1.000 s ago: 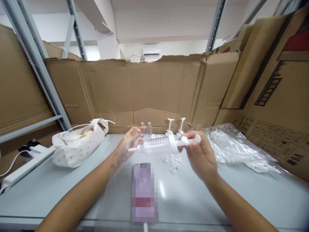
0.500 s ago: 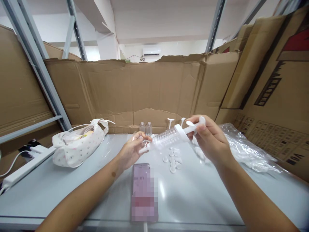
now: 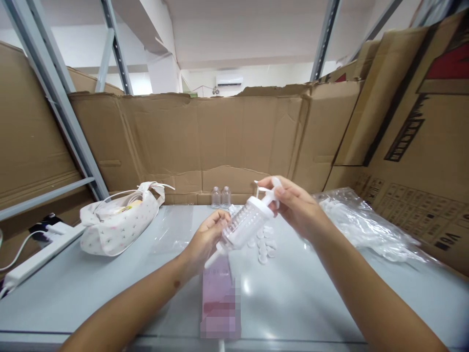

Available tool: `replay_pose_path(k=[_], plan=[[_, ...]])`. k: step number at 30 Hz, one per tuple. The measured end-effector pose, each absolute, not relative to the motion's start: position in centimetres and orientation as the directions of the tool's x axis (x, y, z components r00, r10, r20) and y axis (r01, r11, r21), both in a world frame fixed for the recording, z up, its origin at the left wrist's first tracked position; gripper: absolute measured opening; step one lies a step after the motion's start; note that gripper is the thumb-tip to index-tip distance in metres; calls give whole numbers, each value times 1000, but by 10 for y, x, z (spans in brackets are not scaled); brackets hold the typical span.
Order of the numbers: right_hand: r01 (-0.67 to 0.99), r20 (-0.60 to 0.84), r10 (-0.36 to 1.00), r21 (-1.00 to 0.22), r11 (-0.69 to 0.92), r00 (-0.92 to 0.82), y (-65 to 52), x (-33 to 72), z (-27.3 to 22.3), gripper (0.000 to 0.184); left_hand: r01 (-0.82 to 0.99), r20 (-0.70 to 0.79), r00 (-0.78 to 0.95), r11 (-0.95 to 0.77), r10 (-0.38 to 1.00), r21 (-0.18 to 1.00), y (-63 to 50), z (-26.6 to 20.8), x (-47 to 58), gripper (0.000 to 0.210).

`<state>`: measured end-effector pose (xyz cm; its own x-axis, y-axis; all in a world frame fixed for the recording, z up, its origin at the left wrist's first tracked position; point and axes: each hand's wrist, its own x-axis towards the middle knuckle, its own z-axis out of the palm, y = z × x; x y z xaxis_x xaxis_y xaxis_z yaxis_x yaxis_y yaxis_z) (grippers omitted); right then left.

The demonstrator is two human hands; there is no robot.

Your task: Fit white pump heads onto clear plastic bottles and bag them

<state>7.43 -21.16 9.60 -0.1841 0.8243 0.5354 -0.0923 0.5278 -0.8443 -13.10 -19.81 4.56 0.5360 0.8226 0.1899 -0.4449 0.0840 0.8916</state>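
A cardboard wall (image 3: 212,137) spans the back, and before it runs the grey table (image 3: 120,283)! Over on the right, a crinkled clear plastic bag (image 3: 361,230); on the left, a patterned pouch (image 3: 115,227). Centre stage, the clear syringe (image 3: 244,225) hangs tilted above the table, nozzle low: left hand (image 3: 208,237) clamped on its lower end, right hand (image 3: 293,198) pinching the plunger handle. Below lies the phone (image 3: 216,288); behind, two small bottles (image 3: 221,196); nearby, white discs (image 3: 262,248).
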Motion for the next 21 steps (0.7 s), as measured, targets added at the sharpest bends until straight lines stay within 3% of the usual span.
replay_pose_path(k=[5,12,17,21], plan=[[-45,515,815,-851,523,-264,-215,57,95,23,-486,265,498,12,826,874,-208,45,-124,25],[85,563,651,-720,689,-509,-230,41,99,17,-578,441,448,-123,778,806,-213,50,-125,15],[133,636,628,-647,751,-448,-239,38,96,19,-566,554,382,-286,740,773,-218,66,-130,12],[129,701,579,-584,801,-417,-246,41,96,4,-561,656,335,-416,676,715,-227,82,-132,14]])
